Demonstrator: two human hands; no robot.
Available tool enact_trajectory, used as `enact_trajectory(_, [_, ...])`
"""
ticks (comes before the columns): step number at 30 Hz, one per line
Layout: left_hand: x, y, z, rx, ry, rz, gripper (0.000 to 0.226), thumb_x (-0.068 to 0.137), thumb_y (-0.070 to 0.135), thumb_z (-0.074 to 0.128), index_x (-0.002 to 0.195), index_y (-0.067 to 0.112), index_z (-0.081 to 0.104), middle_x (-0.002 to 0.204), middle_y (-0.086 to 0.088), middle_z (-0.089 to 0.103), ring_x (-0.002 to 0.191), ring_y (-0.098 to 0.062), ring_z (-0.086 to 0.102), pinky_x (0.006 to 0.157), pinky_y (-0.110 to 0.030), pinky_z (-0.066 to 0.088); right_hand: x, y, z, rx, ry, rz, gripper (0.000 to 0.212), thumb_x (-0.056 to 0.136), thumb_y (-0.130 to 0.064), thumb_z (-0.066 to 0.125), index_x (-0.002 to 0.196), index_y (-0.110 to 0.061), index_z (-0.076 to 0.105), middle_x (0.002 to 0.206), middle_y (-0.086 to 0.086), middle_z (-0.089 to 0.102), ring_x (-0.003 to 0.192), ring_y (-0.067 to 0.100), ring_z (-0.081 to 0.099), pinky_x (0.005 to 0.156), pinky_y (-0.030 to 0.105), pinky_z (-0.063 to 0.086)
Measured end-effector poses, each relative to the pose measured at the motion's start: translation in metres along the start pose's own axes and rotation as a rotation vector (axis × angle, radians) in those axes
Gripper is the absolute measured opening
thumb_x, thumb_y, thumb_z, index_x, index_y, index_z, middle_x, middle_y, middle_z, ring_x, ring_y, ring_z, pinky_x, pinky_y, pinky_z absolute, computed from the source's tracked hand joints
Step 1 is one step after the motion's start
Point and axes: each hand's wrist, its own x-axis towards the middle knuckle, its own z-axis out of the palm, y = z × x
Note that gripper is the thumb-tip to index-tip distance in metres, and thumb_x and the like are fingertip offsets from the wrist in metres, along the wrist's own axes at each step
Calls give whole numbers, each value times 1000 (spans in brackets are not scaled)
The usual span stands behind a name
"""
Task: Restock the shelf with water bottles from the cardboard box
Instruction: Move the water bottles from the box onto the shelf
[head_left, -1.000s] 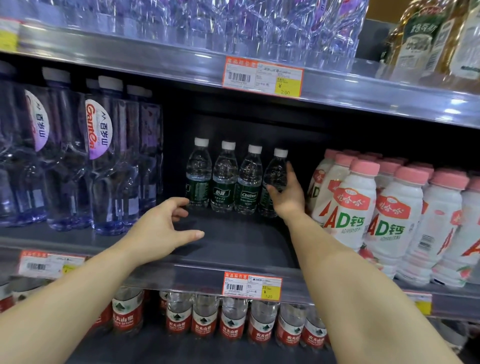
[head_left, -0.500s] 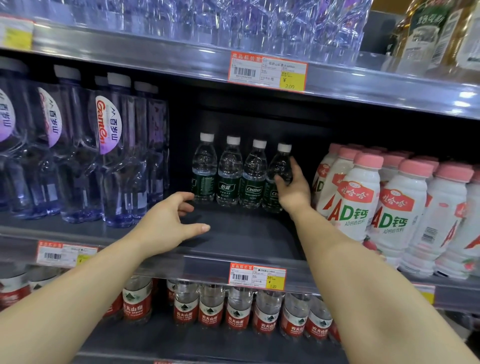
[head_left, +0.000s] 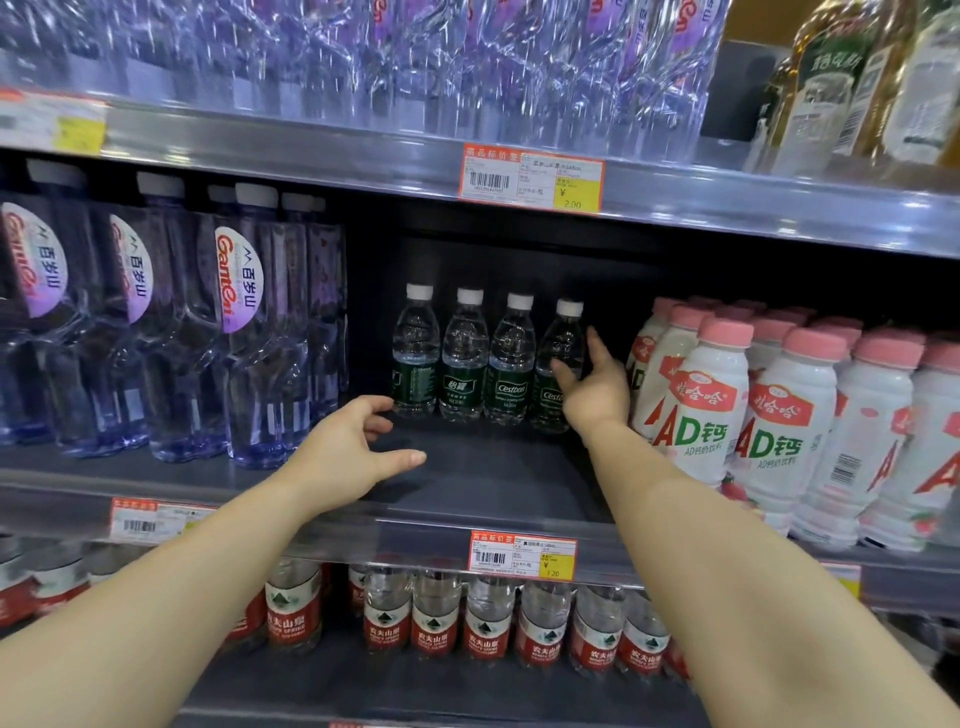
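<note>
Head view: four small green-labelled water bottles (head_left: 485, 358) are seen standing upright in a row at the back of the dark middle shelf (head_left: 483, 483), with bare shelf in front of them. The right hand (head_left: 592, 384) is held against the rightmost bottle (head_left: 558, 366); its thumb is laid across the green label and a finger is raised along the bottle's right side, so the grip is partly wrapped round that bottle. Whether the remaining fingers reach behind it cannot be told. The left hand (head_left: 353, 449) is held over the shelf just in front of the leftmost bottle (head_left: 414, 353), its grip loosely spread and holding nothing, the thumb stretched to the right. Tall purple-tinted bottles (head_left: 249, 332) are ranged to the left, white bottles with pink caps (head_left: 722, 405) to the right. Red-labelled bottles (head_left: 488, 623) are lined up on the shelf below, under a price tag (head_left: 522, 555).
</note>
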Motion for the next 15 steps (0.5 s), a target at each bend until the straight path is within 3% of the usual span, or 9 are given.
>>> enact_trajectory(2, [1, 4, -2, -23, -10, -22, 76, 81, 37, 78, 145, 21, 41, 134, -2, 57, 123, -18, 53, 98, -28, 42, -14, -9, -2, -27, -11, 6, 63, 93, -30, 62, 150, -29, 33, 150, 10, 38, 134, 27, 42, 109, 32, 36])
enact_trajectory(6, [0, 17, -6, 22, -75, -46, 70, 87, 41, 70, 147, 19, 40, 139, -4, 54, 128, -22, 51, 95, -28, 41, -63, -26, -7, -78, -122, -39, 56, 97, -30, 55, 149, -23, 34, 151, 11, 37, 138, 27, 37, 109, 29, 30])
enact_trajectory(10, [0, 29, -8, 228, -155, -32, 69, 91, 49, 62, 148, 16, 39, 146, -8, 50, 132, -27, 49, 108, -36, 40, -100, -36, -16, -179, -268, -22, 55, 100, -36, 47, 151, -24, 30, 155, 5, 33, 142, 22, 31, 112, 31, 28])
enact_trajectory(15, [-24, 55, -4, 552, -127, 23, 69, 94, 57, 48, 149, 17, 37, 149, -14, 43, 136, -36, 39, 108, -44, 39, -133, -44, -54, -215, -322, -33, 56, 101, -41, 43, 152, -29, 25, 159, -1, 26, 146, 19, 23, 117, 35, 25])
